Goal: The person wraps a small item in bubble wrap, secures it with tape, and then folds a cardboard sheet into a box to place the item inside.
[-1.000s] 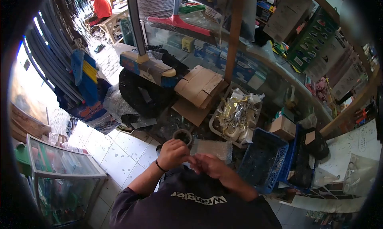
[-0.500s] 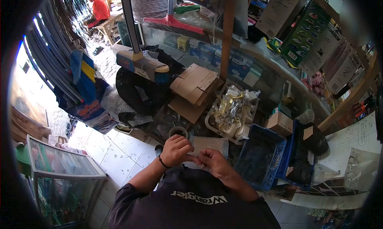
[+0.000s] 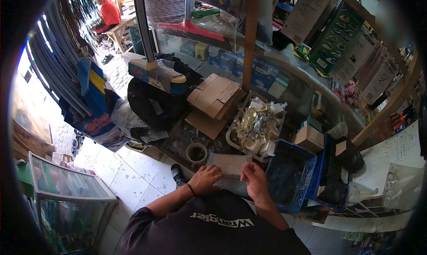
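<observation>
My left hand (image 3: 206,179), a dark band at its wrist, is by the near left corner of a sheet of bubble wrap (image 3: 230,163). Its fingers are loosely bent and apart, and I see nothing in them. At the sheet's right side, my right hand (image 3: 254,180) is raised with thumb and fingers pinched together; whatever they hold is too small or hidden. A round tub (image 3: 196,153) with a dark inside stands beyond my left hand. Past the sheet, a white tray (image 3: 231,141) bears gold and silver metal pieces (image 3: 254,124) in clear plastic.
Blue plastic baskets (image 3: 291,177) stand to my right, near a small carton (image 3: 310,138). Folded cardboard (image 3: 214,95) is stacked ahead, before a glass display case (image 3: 284,92). A glass cabinet (image 3: 71,190) stands at left. A person in red (image 3: 109,12) sits outside.
My hands, close together before, have moved apart: the left toward my body, the right slightly rightward and up. More of the tub and bubble wrap shows.
</observation>
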{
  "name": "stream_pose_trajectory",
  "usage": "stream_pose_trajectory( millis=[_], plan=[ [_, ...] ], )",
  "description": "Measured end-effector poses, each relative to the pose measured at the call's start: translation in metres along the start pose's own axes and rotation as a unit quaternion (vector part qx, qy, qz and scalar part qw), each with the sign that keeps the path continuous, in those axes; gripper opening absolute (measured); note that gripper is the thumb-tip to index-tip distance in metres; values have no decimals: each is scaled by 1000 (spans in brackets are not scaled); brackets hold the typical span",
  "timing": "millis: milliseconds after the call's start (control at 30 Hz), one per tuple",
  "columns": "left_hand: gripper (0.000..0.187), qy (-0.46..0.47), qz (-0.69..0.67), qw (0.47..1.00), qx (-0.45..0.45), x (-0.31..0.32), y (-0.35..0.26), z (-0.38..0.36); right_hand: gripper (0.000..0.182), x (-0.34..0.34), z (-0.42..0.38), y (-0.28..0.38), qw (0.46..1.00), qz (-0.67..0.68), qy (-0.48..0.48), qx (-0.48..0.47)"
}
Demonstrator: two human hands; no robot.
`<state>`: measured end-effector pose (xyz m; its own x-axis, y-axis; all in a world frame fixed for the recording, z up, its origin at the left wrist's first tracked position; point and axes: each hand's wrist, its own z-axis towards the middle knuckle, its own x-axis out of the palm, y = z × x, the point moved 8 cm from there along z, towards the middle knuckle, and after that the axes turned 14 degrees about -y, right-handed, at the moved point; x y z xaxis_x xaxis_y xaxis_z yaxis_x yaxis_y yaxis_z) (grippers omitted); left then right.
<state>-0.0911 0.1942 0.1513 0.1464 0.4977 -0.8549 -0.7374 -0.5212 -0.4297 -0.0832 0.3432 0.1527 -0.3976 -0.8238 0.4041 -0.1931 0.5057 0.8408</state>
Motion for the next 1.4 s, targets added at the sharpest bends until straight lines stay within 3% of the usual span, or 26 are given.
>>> stream_pose_trajectory(
  millis=[133,233,333,533,633,733,1133,1400],
  plan=[
    [54,46,7,998,-32,26,9,-6,15,-13,-6,-12,994,-106,-32,-13],
    [52,37,21,999,-24,31,12,-6,16,-24,-8,-15,949,-299,-50,-92],
    [49,27,31,999,-19,33,15,-4,20,-21,-15,-13,906,-398,-26,-140],
    [35,-6,36,999,4,27,8,2,26,-24,-19,-22,846,-486,31,-219],
    [40,64,31,997,-36,36,13,1,32,-24,-20,-26,834,-510,51,-206],
    [34,4,50,999,-16,33,10,2,34,-18,-24,-21,810,-540,68,-219],
    [22,-23,26,999,-24,27,12,2,36,-15,-23,-20,801,-546,61,-238],
    [21,-12,10,999,-41,18,18,9,36,-12,-19,-25,771,-550,72,-312]
  ],
)
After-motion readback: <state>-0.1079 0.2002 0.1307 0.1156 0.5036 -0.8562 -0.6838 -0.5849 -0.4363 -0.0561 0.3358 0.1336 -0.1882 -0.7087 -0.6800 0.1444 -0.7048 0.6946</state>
